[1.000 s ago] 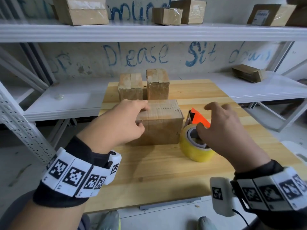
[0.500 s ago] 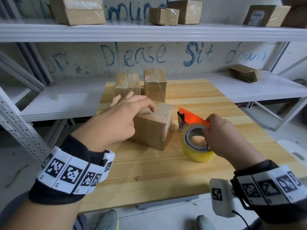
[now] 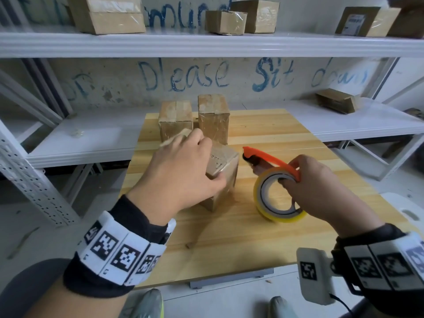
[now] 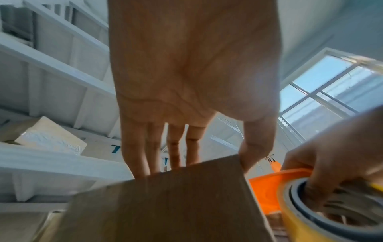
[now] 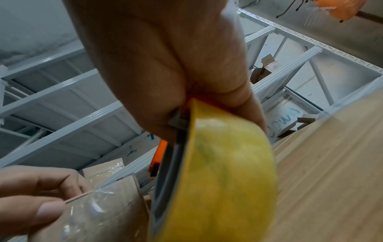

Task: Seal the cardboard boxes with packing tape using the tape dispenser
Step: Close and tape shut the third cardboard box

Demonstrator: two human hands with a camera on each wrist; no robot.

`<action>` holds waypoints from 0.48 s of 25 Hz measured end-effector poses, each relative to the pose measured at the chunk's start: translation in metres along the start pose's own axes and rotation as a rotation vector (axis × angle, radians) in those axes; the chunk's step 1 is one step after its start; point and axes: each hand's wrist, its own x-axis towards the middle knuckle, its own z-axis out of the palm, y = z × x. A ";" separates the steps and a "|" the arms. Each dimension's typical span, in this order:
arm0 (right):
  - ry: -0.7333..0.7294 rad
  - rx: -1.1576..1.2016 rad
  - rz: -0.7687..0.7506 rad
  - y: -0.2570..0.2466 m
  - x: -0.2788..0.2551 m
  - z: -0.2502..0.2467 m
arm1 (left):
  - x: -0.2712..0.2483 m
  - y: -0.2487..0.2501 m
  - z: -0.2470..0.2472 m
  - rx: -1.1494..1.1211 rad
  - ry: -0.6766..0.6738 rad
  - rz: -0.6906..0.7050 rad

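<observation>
A small cardboard box (image 3: 226, 166) stands turned corner-on in the middle of the wooden table (image 3: 229, 244). My left hand (image 3: 202, 161) grips its top, fingers over the far edge and thumb on the near side; the left wrist view shows the box (image 4: 165, 204) under those fingers. To the right, my right hand (image 3: 316, 187) holds the tape dispenser (image 3: 275, 164), an orange frame with a yellow tape roll (image 3: 278, 204), fingers hooked through the core. The roll (image 5: 217, 188) is tilted, a short gap right of the box (image 5: 103, 212).
Two taped boxes (image 3: 175, 120) (image 3: 213, 120) stand side by side at the table's far edge, just behind the held box. White metal shelving (image 3: 206, 42) with several more boxes surrounds the table. A white seat (image 3: 408, 212) sits at the right.
The left hand has turned the box from square-on to corner-on and shifted its grip to the top. The right hand closed on the dispenser and tipped it up.
</observation>
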 end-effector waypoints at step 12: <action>0.255 0.314 -0.448 -0.015 -0.020 -0.015 | 0.006 -0.026 0.019 -0.561 -0.053 0.187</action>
